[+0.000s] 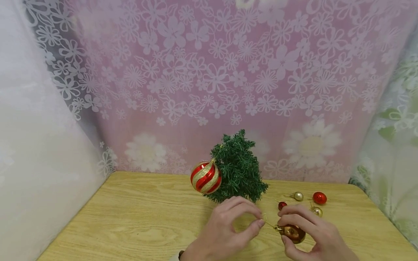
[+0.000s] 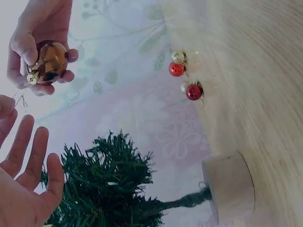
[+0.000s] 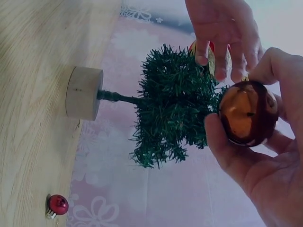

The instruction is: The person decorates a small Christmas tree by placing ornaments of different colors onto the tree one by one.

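A shiny copper-brown bauble [image 1: 296, 235] is held between the curled fingers and thumb of my right hand [image 1: 318, 232], above the table's front right. From its gold cap a thin gold string [image 1: 269, 223] stretches left. My left hand [image 1: 225, 228] pinches the far end of that string between thumb and forefinger; its other fingers are loosely spread in the left wrist view. Just beyond the hands stands a small green artificial Christmas tree [image 1: 240, 170] on a round wooden base [image 3: 85, 93]. A large red-and-gold striped bauble [image 1: 205, 177] hangs on the tree's left side.
Right of the tree lie several small baubles: a pale gold one [image 1: 298, 196], a bright red one [image 1: 319, 198], a shiny gold one [image 1: 317, 211] and a dark red one [image 1: 282, 205]. The wooden table [image 1: 130, 217] ends at a flowered pink curtain [image 1: 202, 90].
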A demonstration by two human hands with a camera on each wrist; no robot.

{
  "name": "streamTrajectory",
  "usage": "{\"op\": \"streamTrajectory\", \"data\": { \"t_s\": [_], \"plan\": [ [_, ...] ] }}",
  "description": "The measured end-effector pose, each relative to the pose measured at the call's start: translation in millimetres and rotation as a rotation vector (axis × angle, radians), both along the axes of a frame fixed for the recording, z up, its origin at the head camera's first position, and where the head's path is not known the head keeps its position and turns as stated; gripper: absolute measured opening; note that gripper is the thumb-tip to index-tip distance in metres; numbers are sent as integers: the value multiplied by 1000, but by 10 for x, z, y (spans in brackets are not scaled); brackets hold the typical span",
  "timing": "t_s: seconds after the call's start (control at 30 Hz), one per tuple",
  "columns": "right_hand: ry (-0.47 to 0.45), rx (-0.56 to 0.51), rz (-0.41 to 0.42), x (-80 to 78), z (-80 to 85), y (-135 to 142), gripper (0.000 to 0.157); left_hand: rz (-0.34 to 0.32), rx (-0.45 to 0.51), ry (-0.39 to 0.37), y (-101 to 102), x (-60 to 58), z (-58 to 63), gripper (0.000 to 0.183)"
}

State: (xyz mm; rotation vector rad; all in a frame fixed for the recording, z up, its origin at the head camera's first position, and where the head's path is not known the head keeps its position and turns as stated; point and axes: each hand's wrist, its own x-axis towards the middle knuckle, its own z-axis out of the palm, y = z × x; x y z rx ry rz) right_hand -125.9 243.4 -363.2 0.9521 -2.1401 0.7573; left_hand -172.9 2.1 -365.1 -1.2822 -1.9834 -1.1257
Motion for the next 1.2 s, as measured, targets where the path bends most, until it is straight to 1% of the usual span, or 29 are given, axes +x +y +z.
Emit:
{"op": "streamTrajectory", "data": {
  "t_s": [0.13,0.17,0.23,0.27,0.37,0.4,0.43,0.47,0.53,0.57,0.6,0.63,0.7,0.73,0.77,0.8,0.83,0.9,0.97,1.07,1.1,1.2],
  "plan": [
    [60,-32,74,-60,-38,-48,15,-67,54,-51,46,33,13,7],
    [72,-37,84,-71,-35,-67,10,-81,71,-63,58,42,14,7],
    [59,-45,73,-61,-14,-106,7,-98,97,-88,79,56,14,7],
    [41,-46,61,-48,3,-127,10,-102,109,-93,88,59,10,7],
    [-17,-30,-1,3,45,-162,37,-96,121,-114,97,67,-8,7],
    [-32,-22,-21,14,52,-164,36,-91,122,-116,98,67,-14,7],
    [-27,-21,-22,13,50,-165,35,-86,123,-112,99,65,-19,6],
    [-15,-19,-18,2,43,-163,29,-80,124,-105,100,62,-25,6],
    [13,-24,-1,-24,18,-152,11,-64,124,-104,103,60,-30,5],
    [24,-29,9,-35,5,-147,6,-57,124,-119,104,61,-29,5],
    [21,-31,10,-39,-7,-145,6,-53,125,-154,104,64,-27,5],
    [14,-37,13,-39,-16,-147,16,-51,126,-194,102,67,-26,4],
    [8,-48,-2,-31,-30,-159,28,-51,128,-315,95,75,-21,3],
    [9,-50,-10,-29,-29,-165,32,-50,128,-383,89,79,-17,4],
    [8,-50,-25,-25,-27,-171,33,-52,131,-449,83,83,-14,4],
    [10,-49,-42,-22,-23,-178,29,-55,133,-509,76,86,-12,5],
    [29,-51,-52,-25,-19,-184,24,-54,131,-549,70,87,-11,5],
    [56,-53,-70,-33,-15,-193,13,-41,117,-590,63,89,-10,5],
    [66,-61,-77,-42,-15,-198,5,-26,103,-585,59,91,-12,5],
    [58,-89,-57,-57,-34,-217,4,12,77,-527,63,92,-18,5],
    [47,-96,-56,-60,-38,-224,6,21,72,-509,66,93,-20,5],
    [0,-106,-75,-62,-46,-248,25,48,61,-472,74,94,-24,5]
  ]
}}
